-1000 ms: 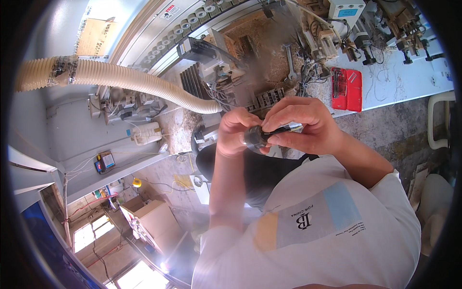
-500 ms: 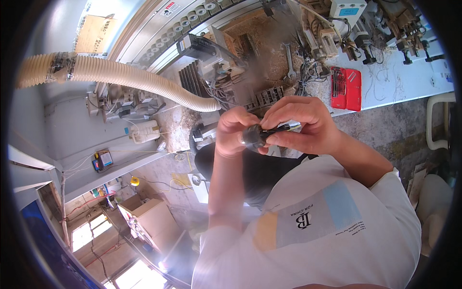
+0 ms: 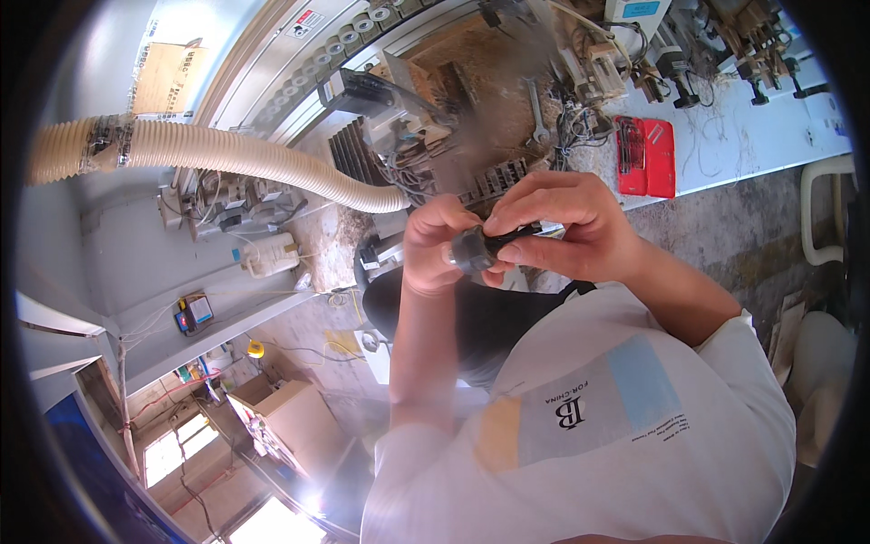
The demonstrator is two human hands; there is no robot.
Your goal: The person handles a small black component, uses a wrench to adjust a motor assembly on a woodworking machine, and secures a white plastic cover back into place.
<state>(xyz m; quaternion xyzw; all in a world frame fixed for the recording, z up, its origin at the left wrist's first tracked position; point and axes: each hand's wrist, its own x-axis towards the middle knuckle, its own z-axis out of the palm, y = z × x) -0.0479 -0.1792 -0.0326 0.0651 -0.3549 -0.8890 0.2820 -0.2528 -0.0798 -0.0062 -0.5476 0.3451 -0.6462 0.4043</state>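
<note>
My left hand is closed around a short dark cylindrical part with a shiny metal-looking end. From the right, the thumb and fingers of my right hand pinch a slim black piece, which looks like wires or a cable, against that part. Whether the two are joined cannot be made out, as the fingers cover the meeting point. Both hands are held close together in front of my chest, above my dark-clothed leg.
Beyond my hands is a dusty machine bed with a wrench and tangled cables. An open red tool case lies on the pale bench to the right. A ribbed beige hose arches in from the left, above a white plastic container.
The view has shifted slightly, so the bench things sit a little higher and farther left. My right fingers have shifted slightly on the black piece; both hands keep their hold.
</note>
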